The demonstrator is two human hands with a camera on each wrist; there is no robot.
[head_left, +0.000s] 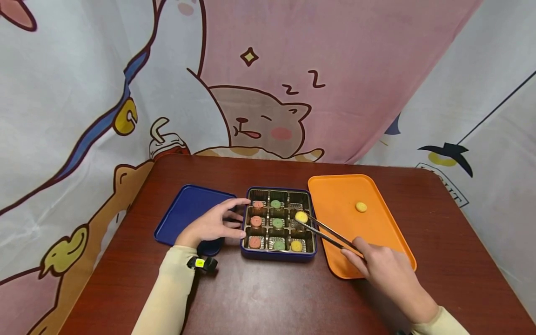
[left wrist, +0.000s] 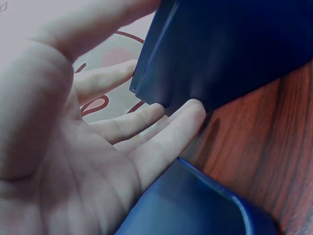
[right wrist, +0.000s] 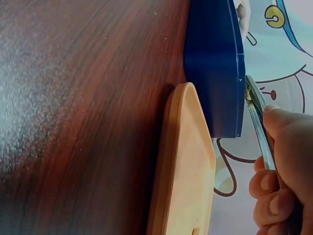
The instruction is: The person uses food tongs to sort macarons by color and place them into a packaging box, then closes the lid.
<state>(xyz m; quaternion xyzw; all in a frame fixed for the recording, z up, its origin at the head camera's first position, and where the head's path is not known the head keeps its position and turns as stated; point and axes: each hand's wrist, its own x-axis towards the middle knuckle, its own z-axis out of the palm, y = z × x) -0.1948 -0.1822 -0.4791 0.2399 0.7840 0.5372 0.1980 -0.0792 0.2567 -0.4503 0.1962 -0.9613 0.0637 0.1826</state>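
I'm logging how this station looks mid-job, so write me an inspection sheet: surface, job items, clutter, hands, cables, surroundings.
Surface: reddish-brown wood-grain table.
Job items: nine-compartment blue box with three pink cookies, three green cookies and one yellow cookie; tongs hold another at its middle-right compartment; orange tray bears one more.
Clutter: blue lid or tray, left of the box.
Left hand: touches the box's left side.
Right hand: grips the tongs.
Cables: nothing seen.
Surroundings: cartoon-printed cloth.
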